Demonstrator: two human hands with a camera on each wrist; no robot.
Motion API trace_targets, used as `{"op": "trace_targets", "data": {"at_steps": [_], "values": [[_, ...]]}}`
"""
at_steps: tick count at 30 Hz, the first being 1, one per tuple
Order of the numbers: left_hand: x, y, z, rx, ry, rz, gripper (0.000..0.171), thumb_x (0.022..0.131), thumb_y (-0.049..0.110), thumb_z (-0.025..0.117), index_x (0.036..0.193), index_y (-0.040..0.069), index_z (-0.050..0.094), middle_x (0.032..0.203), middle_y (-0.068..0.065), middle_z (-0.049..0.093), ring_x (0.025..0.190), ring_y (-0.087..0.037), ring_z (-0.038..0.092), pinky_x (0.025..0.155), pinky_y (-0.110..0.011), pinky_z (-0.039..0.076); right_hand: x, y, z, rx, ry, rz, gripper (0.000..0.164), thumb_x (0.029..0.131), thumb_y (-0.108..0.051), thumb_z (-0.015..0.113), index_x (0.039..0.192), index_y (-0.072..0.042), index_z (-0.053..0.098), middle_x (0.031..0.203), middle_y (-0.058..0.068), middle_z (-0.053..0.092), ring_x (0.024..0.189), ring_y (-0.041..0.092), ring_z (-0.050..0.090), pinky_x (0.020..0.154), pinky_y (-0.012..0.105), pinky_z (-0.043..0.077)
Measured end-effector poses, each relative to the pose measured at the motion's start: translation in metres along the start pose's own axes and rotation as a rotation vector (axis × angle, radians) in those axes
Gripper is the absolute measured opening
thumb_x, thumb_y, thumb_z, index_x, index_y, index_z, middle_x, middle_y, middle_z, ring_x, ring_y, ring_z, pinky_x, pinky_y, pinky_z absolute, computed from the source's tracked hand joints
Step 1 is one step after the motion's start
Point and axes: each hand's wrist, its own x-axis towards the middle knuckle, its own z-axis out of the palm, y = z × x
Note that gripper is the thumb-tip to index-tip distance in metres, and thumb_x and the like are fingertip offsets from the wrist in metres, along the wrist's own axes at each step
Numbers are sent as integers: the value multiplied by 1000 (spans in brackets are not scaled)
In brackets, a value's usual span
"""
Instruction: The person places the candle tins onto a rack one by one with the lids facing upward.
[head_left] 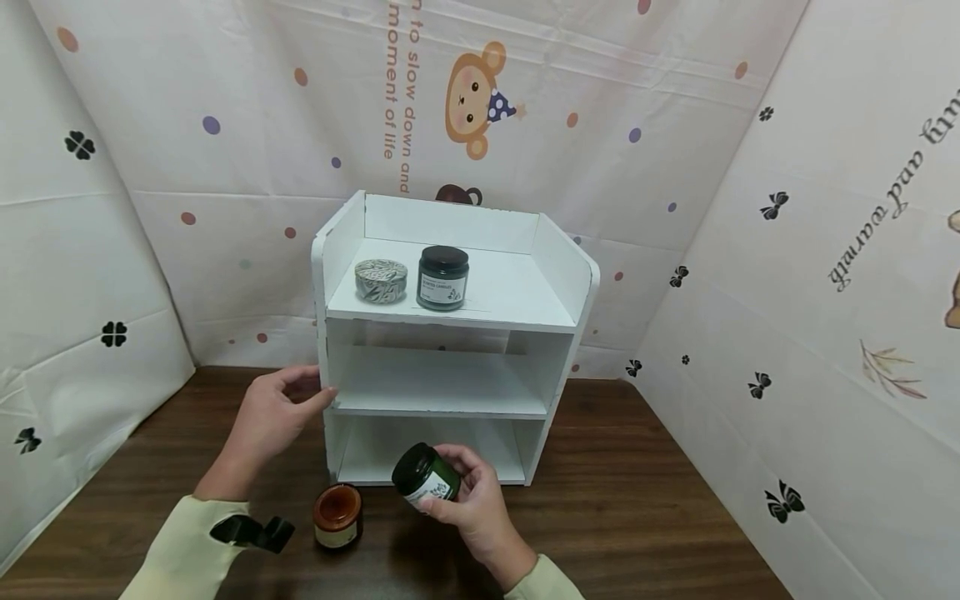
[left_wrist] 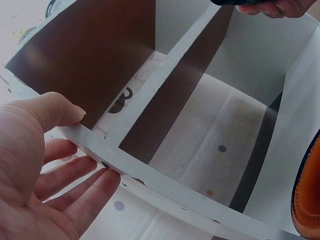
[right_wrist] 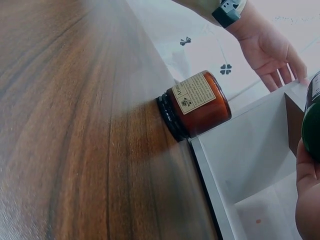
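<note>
Right grip (head_left: 476, 504) grasps a green candle jar (head_left: 424, 477); left of that grip, an amber jar (head_left: 337, 518). Left grip (head_left: 272, 415) holds a white shelf unit (head_left: 450, 379) by its edge.

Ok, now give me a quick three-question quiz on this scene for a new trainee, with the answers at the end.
1. True or false: the patterned round tin stands on the middle shelf.
2. Multiple choice: what does the right hand hold? A, an amber jar; B, a green jar; C, the patterned round tin.
3. Open: which part of the white shelf unit does the left hand touch?

Key: 1, false, it stands on the top shelf; 2, B; 3, the left side panel.
</note>
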Motion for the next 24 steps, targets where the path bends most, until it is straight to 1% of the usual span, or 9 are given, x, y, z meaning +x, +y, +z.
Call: {"op": "trace_targets", "data": {"at_steps": [7,10,14,17,20,24], "values": [[0,0,0,1,6,8,54,95,42,73,134,5,66,128,-21,69,111,-34,68,89,-46,61,1,1,0,22,-11,-15,60,75,-2,85,126,6,55,116,-1,70,101,10,67,84,22,57],[0,-1,1,7,13,20,52,95,41,73,133,5,67,127,-21,70,111,-35,69,88,-47,61,1,1,0,20,-17,-12,61,76,-3,85,127,8,53,115,0,70,101,10,67,85,22,57],[0,-1,1,10,14,23,51,95,41,73,132,6,67,126,-21,70,111,-35,69,88,-47,61,1,0,-1,21,-23,-15,68,78,-6,85,128,18,47,115,0,70,101,9,68,87,22,57],[0,-1,1,8,9,17,52,95,41,73,132,6,67,127,-21,70,112,-36,69,89,-48,60,1,0,0,29,-24,-21,72,78,-6,86,130,21,43,114,0,70,101,9,68,87,21,57],[0,-1,0,5,6,13,52,95,41,73,133,6,66,128,-21,70,113,-36,68,90,-48,60,1,0,-1,30,-26,-18,69,79,-7,86,129,19,46,115,0,70,101,9,68,87,21,57],[0,-1,0,4,4,13,53,95,42,73,133,6,66,129,-22,69,114,-36,68,90,-49,60,1,0,-1,24,-28,-7,68,79,-7,85,133,15,48,118,1,69,104,10,67,88,22,57]]}}
